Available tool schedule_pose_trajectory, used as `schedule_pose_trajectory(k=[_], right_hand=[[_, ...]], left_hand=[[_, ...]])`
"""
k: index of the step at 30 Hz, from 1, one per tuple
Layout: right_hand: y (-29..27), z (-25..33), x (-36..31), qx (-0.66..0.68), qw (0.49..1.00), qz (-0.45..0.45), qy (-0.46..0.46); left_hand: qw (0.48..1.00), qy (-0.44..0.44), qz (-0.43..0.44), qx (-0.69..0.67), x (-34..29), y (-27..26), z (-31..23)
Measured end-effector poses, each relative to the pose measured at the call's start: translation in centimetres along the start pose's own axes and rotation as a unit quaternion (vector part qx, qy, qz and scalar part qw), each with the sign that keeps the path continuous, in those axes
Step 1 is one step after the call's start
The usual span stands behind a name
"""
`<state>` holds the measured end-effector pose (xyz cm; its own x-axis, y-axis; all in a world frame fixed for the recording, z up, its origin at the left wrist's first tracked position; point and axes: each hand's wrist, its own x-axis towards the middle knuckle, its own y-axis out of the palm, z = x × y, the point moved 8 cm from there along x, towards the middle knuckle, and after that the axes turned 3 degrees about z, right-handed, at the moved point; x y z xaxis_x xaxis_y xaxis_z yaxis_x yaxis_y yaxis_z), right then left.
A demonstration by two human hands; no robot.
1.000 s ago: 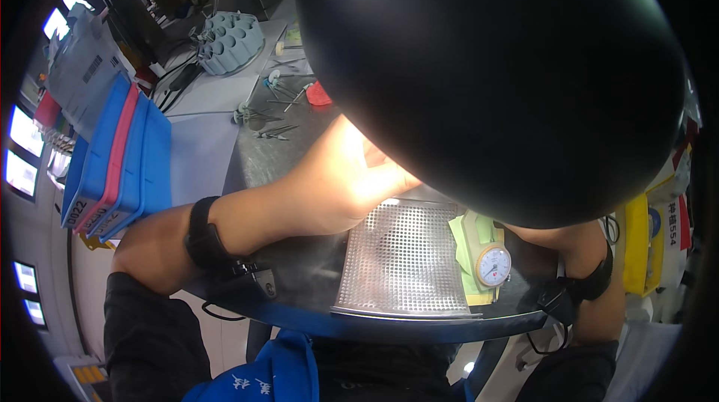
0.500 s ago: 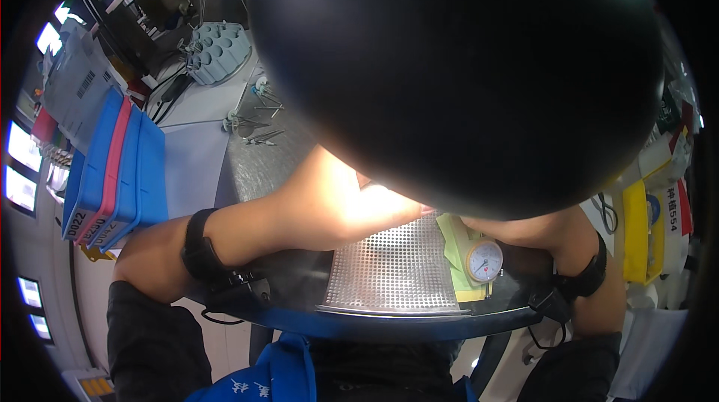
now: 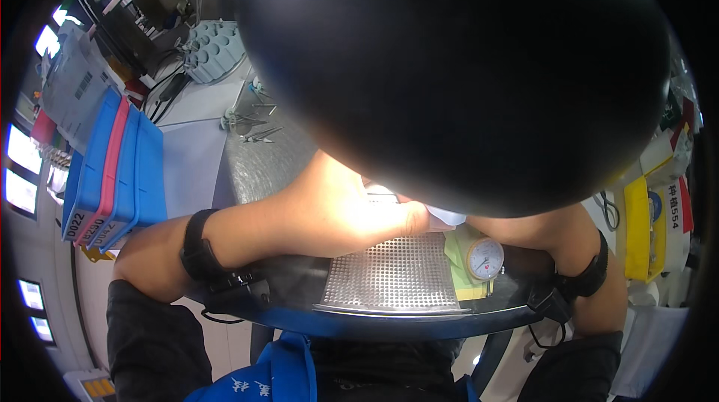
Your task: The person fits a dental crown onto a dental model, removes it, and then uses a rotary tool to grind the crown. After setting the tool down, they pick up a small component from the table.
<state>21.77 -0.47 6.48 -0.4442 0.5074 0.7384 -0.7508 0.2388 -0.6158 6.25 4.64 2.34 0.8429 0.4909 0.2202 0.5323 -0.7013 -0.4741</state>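
My left hand [image 3: 352, 211] is over the far end of a perforated metal plate [image 3: 389, 278], its thumb bent in and its other fingers mostly hidden. A small whitish piece [image 3: 447, 217] shows at the thumb tip; its kind is unclear. Of my right hand [image 3: 498, 230] only the wrist side shows, since a large black rounded object [image 3: 457, 80] covers its fingers. Near the right wrist lies a round dial gauge [image 3: 485, 260] with a white face, on yellow-green sheets [image 3: 457, 252].
Stacked blue and pink bins [image 3: 123, 166] stand at left. Farther back are a grey holder with round holes [image 3: 213, 50] and several small shanked tools [image 3: 251, 125] on the metal bench top [image 3: 258, 170]. A yellow bin [image 3: 636, 230] is at right. Straps with small devices circle both forearms.
My left hand has turned slightly, and its thumb now shows more clearly. The whitish piece has come into view beside it. The black rounded object has shifted slightly left.
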Motion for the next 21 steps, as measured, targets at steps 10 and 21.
schedule_pose_trajectory(k=[10, 21], right_hand=[[-0.4, -0.1, -0.7, -0.046, 0.988, 0.071, 0.128], [-1.0, 2.8, 0.5, -0.108, 0.99, 0.087, -0.018]], left_hand=[[0.997, 0.077, -0.012, -0.015, -0.2, 0.0, -0.5], [0.949, 0.186, -0.141, 0.211, -0.9, -1.1, 0.1]])
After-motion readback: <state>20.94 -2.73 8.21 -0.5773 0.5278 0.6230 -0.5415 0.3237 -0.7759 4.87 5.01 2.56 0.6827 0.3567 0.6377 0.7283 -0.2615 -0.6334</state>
